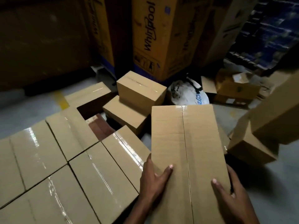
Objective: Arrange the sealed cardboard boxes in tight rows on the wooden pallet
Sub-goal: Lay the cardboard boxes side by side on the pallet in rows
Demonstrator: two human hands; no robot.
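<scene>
From the head camera, a person holds a long taped box (186, 152) with both hands. The left hand (153, 180) grips its left side, thumb flat on top and fingers curled round the edge. The right hand (231, 196) grips its right side the same way. Left of the held box, just beside it, taped boxes (64, 167) lie in tight rows. A gap behind those rows shows the dark red wooden pallet (100, 126). Behind the held box, two small boxes (139, 94) are stacked. Farther back stands a tall Whirlpool carton (150, 38).

Pallet (101, 126) mostly hidden under boxes; held box (186, 151) cut off below.
</scene>
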